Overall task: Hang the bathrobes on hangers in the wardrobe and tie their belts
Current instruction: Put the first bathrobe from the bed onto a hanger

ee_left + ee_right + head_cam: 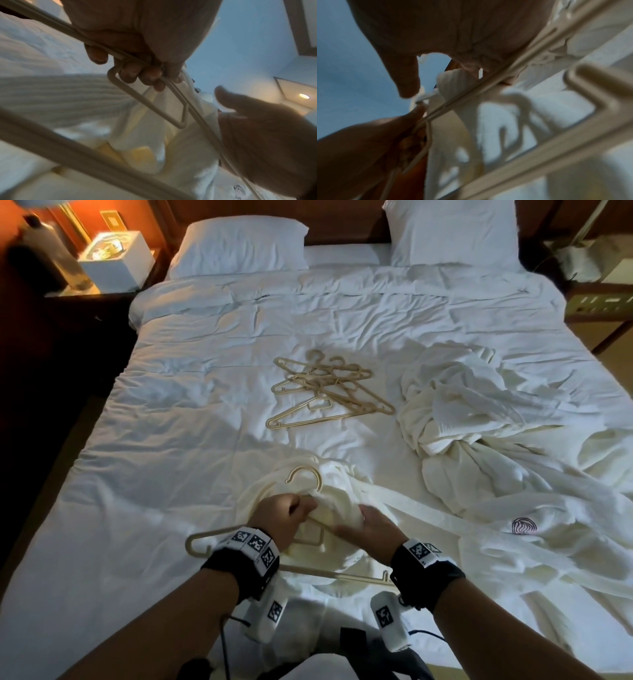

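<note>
Two hands work on bed. Left hand [286, 517] grips tan plastic hanger [305, 474] near hook. Right hand [368, 529] lies flat, fingers loose, on soft cream bathrobe [337, 498] beside it. Step: getting robe onto hanger. Next: tuck hanger arm into shoulder.

Two pillows [239, 244], two bathrobes [486, 419], one held hanger [305, 474], a tangled pile [329, 388] of hangers, uncountable.
</note>
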`<action>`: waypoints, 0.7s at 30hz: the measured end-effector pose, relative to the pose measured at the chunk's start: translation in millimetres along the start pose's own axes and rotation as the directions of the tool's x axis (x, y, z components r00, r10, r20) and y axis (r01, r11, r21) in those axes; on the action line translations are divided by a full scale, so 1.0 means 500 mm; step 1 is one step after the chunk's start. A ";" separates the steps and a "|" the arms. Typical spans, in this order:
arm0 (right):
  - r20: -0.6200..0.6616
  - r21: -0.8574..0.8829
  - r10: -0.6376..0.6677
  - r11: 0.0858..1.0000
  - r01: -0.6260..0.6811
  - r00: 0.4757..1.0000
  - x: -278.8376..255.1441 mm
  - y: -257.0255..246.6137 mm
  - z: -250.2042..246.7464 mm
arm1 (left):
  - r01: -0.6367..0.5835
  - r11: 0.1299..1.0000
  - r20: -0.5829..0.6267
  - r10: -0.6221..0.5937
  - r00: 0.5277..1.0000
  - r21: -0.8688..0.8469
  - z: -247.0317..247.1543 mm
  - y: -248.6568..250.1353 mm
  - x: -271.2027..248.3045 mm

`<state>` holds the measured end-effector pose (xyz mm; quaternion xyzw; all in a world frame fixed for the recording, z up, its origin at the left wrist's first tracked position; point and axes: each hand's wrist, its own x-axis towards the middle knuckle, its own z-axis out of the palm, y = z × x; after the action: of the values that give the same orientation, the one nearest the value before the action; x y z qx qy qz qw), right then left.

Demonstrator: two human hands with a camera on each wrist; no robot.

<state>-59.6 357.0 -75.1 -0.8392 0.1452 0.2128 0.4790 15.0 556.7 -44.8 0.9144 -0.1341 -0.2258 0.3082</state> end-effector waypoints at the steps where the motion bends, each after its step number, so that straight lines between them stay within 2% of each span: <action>1: 0.090 -0.145 0.026 0.989 -0.013 0.996 -0.004 -0.001 -0.004 | -0.009 1.000 -0.019 0.009 1.000 -0.012 0.004 0.004 -0.003; 3: 0.149 -0.341 0.039 0.940 0.014 0.988 -0.015 0.004 -0.010 | -0.036 0.999 -0.058 0.035 0.998 -0.011 0.008 0.009 -0.002; 8: 0.083 -0.432 -0.203 0.875 0.218 0.976 -0.058 -0.005 -0.066 | -0.116 0.990 -0.164 0.101 0.981 -0.085 -0.005 0.009 0.004; 9: 0.080 -0.469 -0.256 0.843 0.263 0.963 -0.067 -0.009 -0.082 | -0.133 0.991 -0.125 0.128 0.984 -0.031 -0.019 0.020 -0.001; 10: 0.087 -0.498 -0.299 0.813 0.301 0.950 -0.077 -0.014 -0.099 | -0.174 0.981 -0.018 0.177 0.984 0.089 -0.030 0.031 -0.004; 12: 0.101 -0.525 -0.368 0.769 0.364 0.924 -0.095 -0.024 -0.139 | -0.289 0.897 0.248 0.213 0.945 0.333 -0.052 0.074 -0.012; 14: 0.097 -0.471 -0.433 0.774 0.424 0.896 -0.110 -0.034 -0.188 | -0.367 0.849 0.370 0.225 0.901 0.379 -0.062 0.125 -0.014; 15: 0.069 -0.441 -0.454 0.784 0.436 0.888 -0.117 -0.034 -0.216 | -0.366 0.863 0.357 0.239 0.903 0.349 -0.062 0.145 -0.011; 18: -0.078 -0.433 -0.425 0.829 0.353 0.902 -0.142 -0.024 -0.299 | -0.278 0.958 0.162 0.264 0.951 0.067 -0.059 0.197 -0.015; 19: -0.107 -0.447 -0.409 0.834 0.324 0.906 -0.152 -0.019 -0.324 | -0.295 0.956 0.142 0.292 0.946 0.002 -0.055 0.214 -0.018; 21: -0.134 -0.481 -0.401 0.826 0.294 0.906 -0.172 -0.012 -0.365 | -0.350 0.936 0.107 0.351 0.930 -0.023 -0.044 0.252 -0.025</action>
<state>-91.5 205.4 54.2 -0.9578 -0.0099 0.0510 0.2826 1.6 475.0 53.5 0.8615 -0.3115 -0.2171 0.3371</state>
